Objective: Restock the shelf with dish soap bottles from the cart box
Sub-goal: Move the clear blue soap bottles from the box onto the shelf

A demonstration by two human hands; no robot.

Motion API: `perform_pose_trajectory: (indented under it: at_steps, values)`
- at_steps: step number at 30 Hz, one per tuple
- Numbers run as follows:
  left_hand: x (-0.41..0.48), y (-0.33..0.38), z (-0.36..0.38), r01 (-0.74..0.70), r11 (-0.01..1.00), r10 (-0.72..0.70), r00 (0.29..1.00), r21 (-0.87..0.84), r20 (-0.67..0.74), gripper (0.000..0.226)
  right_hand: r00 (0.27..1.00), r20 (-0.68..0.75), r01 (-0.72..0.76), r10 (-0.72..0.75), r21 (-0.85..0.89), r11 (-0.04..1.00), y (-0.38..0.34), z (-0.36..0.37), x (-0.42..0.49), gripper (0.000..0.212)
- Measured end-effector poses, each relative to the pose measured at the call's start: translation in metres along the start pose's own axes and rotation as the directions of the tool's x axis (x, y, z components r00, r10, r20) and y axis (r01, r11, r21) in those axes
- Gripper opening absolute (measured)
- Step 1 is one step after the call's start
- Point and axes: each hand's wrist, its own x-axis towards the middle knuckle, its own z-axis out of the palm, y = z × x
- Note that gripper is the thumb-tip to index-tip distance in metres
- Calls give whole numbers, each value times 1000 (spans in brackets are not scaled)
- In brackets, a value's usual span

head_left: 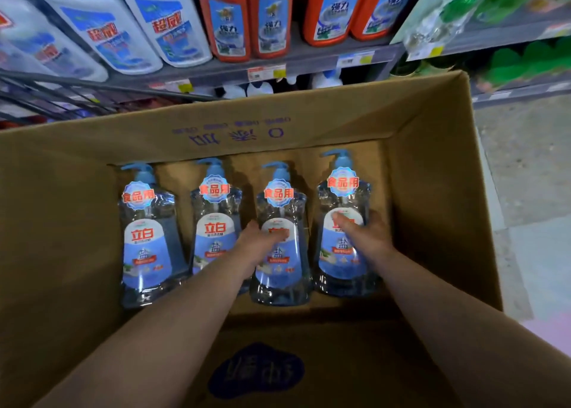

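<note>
Inside the cardboard box (432,191), the left hand (259,240) and right hand (367,234) each close around a dish soap bottle (279,268), which should be gripped firmly at the body and lifted straight up.

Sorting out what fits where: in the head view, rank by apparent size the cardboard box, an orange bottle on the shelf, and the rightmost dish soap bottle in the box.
1. cardboard box
2-3. orange bottle and rightmost dish soap bottle: look alike; distance and cropping make it unsure.
</note>
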Motion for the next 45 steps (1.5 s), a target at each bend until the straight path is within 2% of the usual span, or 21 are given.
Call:
perform_pose_trajectory:
  at_steps: [2, 4, 7, 8, 10, 13, 14, 18, 23, 26, 30, 33, 38, 41, 43, 45]
  values:
    - [4, -2, -2, 28, 994, -25, 999, -109, 29, 62, 999, 35, -42, 40, 37, 998, -1, -1, 1, 64]
    - [5, 0, -2, 55, 989, -45, 996, -136, 78, 58, 997, 65, -43, 43, 0, 999, -4, -1, 3, 67]
    - [7, 3, 3, 44, 990, -26, 990, -132, 135, 31, 998, 69, 15, -9, -93, 996, -9, 1, 4, 51]
    - [7, 3, 5, 33, 991, -17, 992, -131, 124, 28, 997, 75, 21, -14, -98, 995, -10, 1, 4, 47]
    - [9, 0, 9, 17, 995, -9, 996, -97, 87, 38, 996, 92, 33, -24, -101, 994, -11, 0, 5, 43]
    - [11, -5, 13, 32, 997, -27, 997, -69, 79, 73, 990, 130, 71, -55, -120, 990, -11, -1, 4, 42]
    - [11, -7, 13, 29, 996, -22, 996, -81, 82, 74, 988, 141, 76, -58, -127, 989, -10, -1, 4, 44]
    - [7, -11, 10, -19, 992, 29, 997, -128, 73, 67, 988, 153, 52, -34, -113, 992, -11, -1, -1, 55]
    - [-11, -11, -7, -96, 977, 105, 994, -192, 35, 57, 977, 197, 98, -79, -92, 991, -20, -1, -19, 57]
    - [-28, -8, -24, -147, 960, 163, 986, -239, 46, 41, 967, 233, 125, -107, -68, 990, -33, -4, -36, 45]
    - [-62, -6, -50, -141, 941, 164, 985, -307, 49, 37, 951, 272, 156, -150, 1, 988, -54, -10, -63, 26]
    - [-88, -9, -68, -160, 914, 170, 985, -372, -7, 41, 929, 322, 186, -184, 27, 982, -68, -12, -84, 24]
    - [-129, -17, -91, -222, 846, 207, 975, -486, -85, 33, 874, 419, 254, -248, 41, 966, -91, -9, -117, 27]
    - [-157, -23, -104, -280, 789, 237, 960, -546, -151, 39, 834, 469, 312, -291, 34, 949, -110, -1, -137, 41]
    - [-176, -27, -112, -330, 750, 254, 944, -573, -212, 40, 797, 511, 353, -322, 38, 935, -123, 7, -151, 47]
    - [-194, -32, -120, -378, 715, 261, 925, -588, -277, 39, 750, 558, 393, -355, 55, 918, -135, 15, -167, 42]
